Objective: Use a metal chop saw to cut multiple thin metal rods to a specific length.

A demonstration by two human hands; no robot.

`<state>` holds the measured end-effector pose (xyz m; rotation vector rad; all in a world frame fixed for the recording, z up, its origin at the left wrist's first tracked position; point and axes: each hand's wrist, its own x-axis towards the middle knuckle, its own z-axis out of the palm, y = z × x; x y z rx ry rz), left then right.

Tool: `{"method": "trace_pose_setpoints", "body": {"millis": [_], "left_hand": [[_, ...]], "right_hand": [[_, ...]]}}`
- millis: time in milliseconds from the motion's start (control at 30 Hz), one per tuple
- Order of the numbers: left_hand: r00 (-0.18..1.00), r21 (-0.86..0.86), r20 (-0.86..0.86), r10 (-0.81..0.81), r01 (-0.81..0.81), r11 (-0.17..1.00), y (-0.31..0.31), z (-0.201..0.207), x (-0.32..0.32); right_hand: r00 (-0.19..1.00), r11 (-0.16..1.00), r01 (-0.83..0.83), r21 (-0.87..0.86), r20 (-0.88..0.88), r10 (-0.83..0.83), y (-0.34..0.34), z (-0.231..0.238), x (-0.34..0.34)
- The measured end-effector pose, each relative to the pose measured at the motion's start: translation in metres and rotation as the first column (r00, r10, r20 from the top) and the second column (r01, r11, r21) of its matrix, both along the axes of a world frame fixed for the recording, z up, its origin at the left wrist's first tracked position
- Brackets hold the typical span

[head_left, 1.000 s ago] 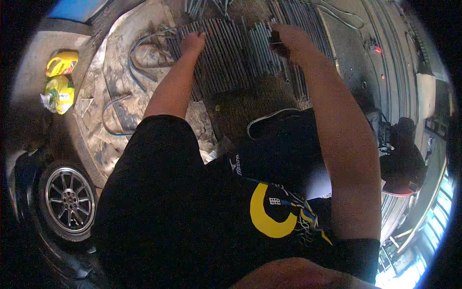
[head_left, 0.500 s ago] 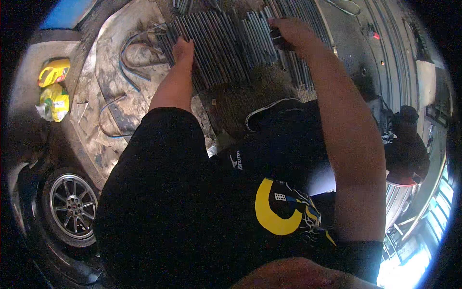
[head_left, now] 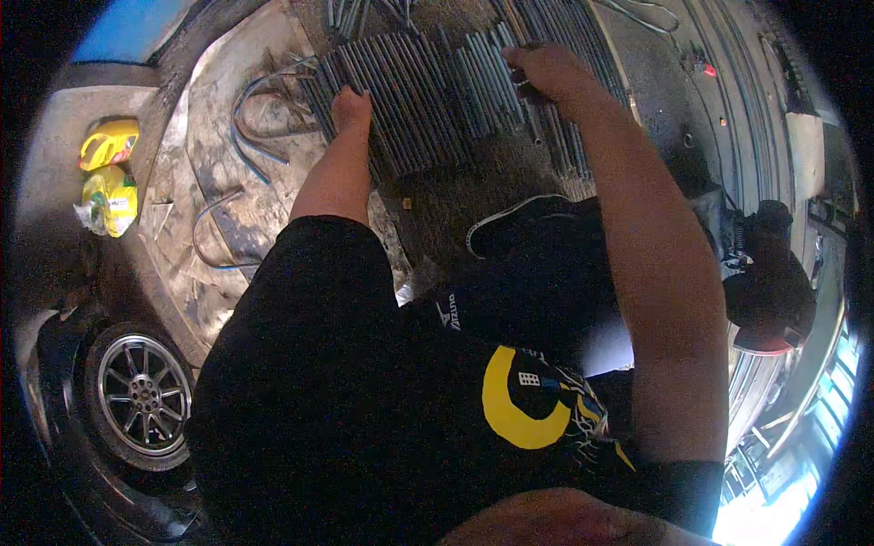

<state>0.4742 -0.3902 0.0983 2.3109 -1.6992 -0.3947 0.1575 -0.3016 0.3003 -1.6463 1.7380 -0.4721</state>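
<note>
Dark rods (head_left: 401, 114) lie side by side in a close row in the head view, on the dark ground (head_left: 446, 200) in the upper middle part. To the right of this row there is a smaller group of lighter grey rods (head_left: 490, 77), and farther to the right one more row of long rods (head_left: 583, 59). Near the upper edge, some loose rods (head_left: 361, 16) lie at different angles. The left hand (head_left: 350, 111) is over the left part of the dark row, with its fingers curled; its grip looks narrow, but I cannot tell if it holds a rod. The right hand (head_left: 551, 71) is at the right side of the lighter group, with its fingers bent downward; they are partly in shadow, so I cannot tell whether this grip is closed around something. To the left of the rods a stained pale sheet (head_left: 209, 100) covers the floor, and thin curved tubes (head_left: 238, 126) lie on it. Beyond the sheet, a yellow container (head_left: 109, 146) stands just beside a yellow bag (head_left: 111, 202). At the lower left there is a wheel (head_left: 144, 393) with silver spokes. A dark shoe (head_left: 519, 221) with a pale edge is below the lighter group.
</note>
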Motion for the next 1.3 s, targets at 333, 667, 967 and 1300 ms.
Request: {"method": "trace_pose_setpoints", "body": {"millis": [333,667,967,1300], "left_hand": [[0.997,0.124,0.024,-0.075,0.071,0.990,0.002,0.013,0.002],[0.991,0.133,0.111,-0.076,0.061,0.989,0.006,0.030,-0.009],[0.997,0.142,0.036,-0.065,0.059,0.988,0.012,0.025,0.015],[0.979,0.080,0.166,-0.115,0.103,0.991,0.005,0.008,0.030]], "right_hand": [[0.903,0.876,0.337,0.345,0.144,-0.404,0.012,0.051,0.020],[0.887,0.828,0.395,0.398,0.069,-0.457,0.016,0.074,0.028],[0.921,0.866,0.306,0.395,0.107,-0.375,0.019,0.069,0.025],[0.904,0.821,0.379,0.427,0.018,-0.427,0.020,0.082,0.031]]}}
